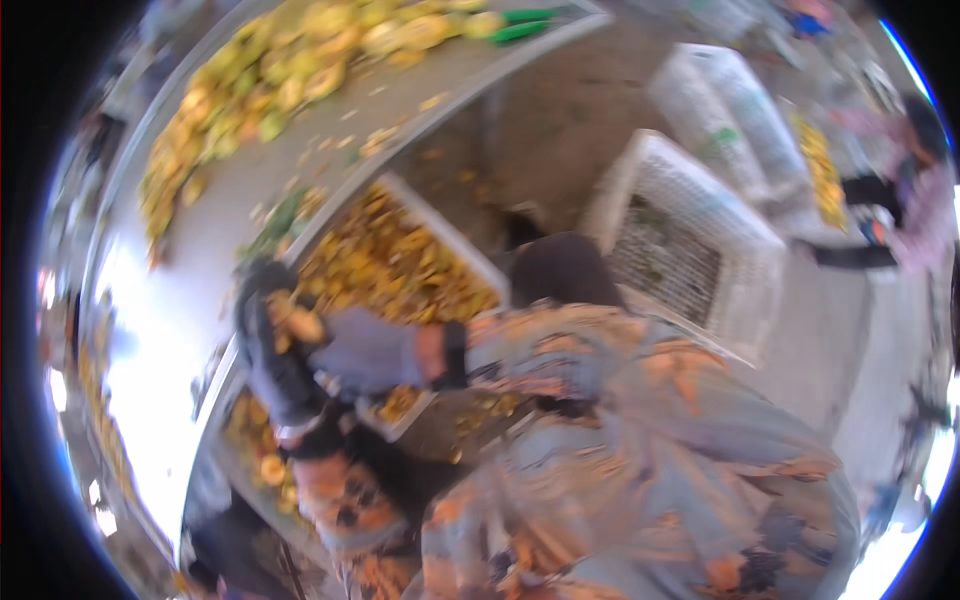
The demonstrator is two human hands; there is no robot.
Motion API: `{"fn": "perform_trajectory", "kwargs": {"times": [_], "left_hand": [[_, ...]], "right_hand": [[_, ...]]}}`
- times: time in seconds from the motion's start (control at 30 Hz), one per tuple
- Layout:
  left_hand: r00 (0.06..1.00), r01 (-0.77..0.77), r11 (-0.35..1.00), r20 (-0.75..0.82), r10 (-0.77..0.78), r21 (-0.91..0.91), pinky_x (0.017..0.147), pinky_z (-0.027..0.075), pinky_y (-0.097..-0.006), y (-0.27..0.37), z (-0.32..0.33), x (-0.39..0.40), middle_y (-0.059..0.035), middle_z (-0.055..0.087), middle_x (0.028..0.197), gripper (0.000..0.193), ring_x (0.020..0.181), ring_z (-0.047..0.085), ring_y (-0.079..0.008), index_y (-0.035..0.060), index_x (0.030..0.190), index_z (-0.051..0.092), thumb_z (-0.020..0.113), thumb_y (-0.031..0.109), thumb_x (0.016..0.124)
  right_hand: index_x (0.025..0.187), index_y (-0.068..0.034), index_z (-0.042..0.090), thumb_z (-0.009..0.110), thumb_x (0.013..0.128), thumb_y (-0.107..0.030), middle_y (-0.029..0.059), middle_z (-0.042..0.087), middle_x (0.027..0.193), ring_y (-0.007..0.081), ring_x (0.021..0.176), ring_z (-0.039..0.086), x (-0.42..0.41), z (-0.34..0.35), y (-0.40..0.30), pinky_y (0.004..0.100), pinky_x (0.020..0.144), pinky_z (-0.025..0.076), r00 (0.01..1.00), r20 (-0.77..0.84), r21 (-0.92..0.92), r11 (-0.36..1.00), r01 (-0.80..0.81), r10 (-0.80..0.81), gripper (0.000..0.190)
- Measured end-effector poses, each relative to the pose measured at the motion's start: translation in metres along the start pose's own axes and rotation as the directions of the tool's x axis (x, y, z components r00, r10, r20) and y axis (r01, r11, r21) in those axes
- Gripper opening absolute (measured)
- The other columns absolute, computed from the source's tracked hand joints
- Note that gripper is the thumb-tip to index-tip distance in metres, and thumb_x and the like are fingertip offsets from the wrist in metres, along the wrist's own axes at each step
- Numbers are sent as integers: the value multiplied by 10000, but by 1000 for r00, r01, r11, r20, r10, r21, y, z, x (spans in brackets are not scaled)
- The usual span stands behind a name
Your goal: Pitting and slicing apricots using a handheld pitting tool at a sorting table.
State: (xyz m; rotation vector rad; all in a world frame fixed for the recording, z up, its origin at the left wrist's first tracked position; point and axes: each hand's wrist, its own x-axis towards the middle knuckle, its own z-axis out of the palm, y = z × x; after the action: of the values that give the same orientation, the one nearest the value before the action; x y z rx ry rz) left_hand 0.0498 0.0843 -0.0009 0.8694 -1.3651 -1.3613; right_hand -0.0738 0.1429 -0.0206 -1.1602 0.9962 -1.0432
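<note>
Both of my hands wear gloves and are close together over the edge of a metal table. My left hand, in a dark glove, cups a yellow fruit piece against its palm. My right hand, in a grey-purple glove, reaches across to it with the fingertips at the left palm. Motion blur hides whether the right fingers grip anything. Below the hands, beside the table, is a white-rimmed crate of yellow fruit pieces. A smaller container of yellow pieces shows under my right wrist.
Yellow fruit halves lie heaped along the table's far side, near two green objects. Leafy scraps rest by the near edge. To the right stands a white plastic crate with more crates behind. A co-worker is at far right.
</note>
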Motion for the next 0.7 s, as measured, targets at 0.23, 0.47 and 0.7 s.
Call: {"fn": "perform_trajectory", "kwargs": {"times": [0.23,0.47,0.7], "left_hand": [[995,82,997,63,-82,5,998,488,-416,-13,11,-7,-192,541,1346,467,1212,552,-292,-52,1368,482,476,242,1006],[994,-56,969,-103,32,-241,912,516,-398,-7,2,2,-190,645,1180,470,1039,625,-297,-58,1245,580,522,314,963],[963,191,751,-28,-268,-632,906,535,-471,17,24,-3,-214,634,1169,589,1048,631,-328,-38,1282,551,411,450,983]], "right_hand": [[857,-38,664,594,819,-189,180,667,741,374,680,663,-8,-17,9,434,643,535,991,45,-488,863,131,-125,170],[1047,-18,627,583,947,-190,66,638,648,153,443,584,-21,-16,-40,292,415,469,981,20,392,901,-186,194,203],[1103,20,552,590,963,-213,48,597,630,109,450,562,-16,-9,-29,253,387,439,965,-7,310,918,-248,263,274]]}}
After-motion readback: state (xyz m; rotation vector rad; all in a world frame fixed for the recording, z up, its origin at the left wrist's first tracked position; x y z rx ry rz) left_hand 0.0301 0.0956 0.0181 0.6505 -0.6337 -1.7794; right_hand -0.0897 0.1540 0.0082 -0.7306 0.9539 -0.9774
